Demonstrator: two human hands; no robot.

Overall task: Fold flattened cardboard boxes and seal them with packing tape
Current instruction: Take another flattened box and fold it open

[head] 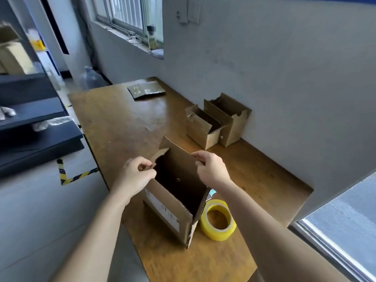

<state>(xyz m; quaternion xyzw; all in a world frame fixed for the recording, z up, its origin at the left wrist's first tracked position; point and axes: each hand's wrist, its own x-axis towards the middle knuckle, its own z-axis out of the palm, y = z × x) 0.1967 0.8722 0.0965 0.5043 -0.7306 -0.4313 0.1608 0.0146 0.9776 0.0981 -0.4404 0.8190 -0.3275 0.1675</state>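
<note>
view: head camera, looking down at my two hands over the worktop (pixel 122 123).
left hand (pixel 135 176): fingers curled, thumb and fingers pinching the ragged-edged flap at the top of the box's left side.
right hand (pixel 211 169): fingers curled, pinching the top edge of the box's far right wall.
box (pixel 168 216): upright at the worktop's left edge, towards the near end; top open, inside dark; a far flap stands up just past my left hand; a white label shows on the wall facing me.
tape (pixel 218 220): yellow roll lying flat on the worktop, just beside the box's near right corner, between the box and my right forearm; i cannot tell whether it touches the box.
blue bit (pixel 212 192): something small and blue peeks out past the box's right wall; i cannot tell what it is.
lower box (pixel 200 129): open-topped, upright near the worktop's right edge, well beyond my box.
taller box (pixel 234 123): open-topped, right up against the lower box, next to the wall.
packet (pixel 146 90): dark and flat, at the worktop's far end.
jug (pixel 91 79): clear, on the floor past the far left corner.
shelves (pixel 36 110): dark, left of the worktop, blurred.
floor tape (pixel 69 177): yellow-black stripes on the floor by the left edge.
</note>
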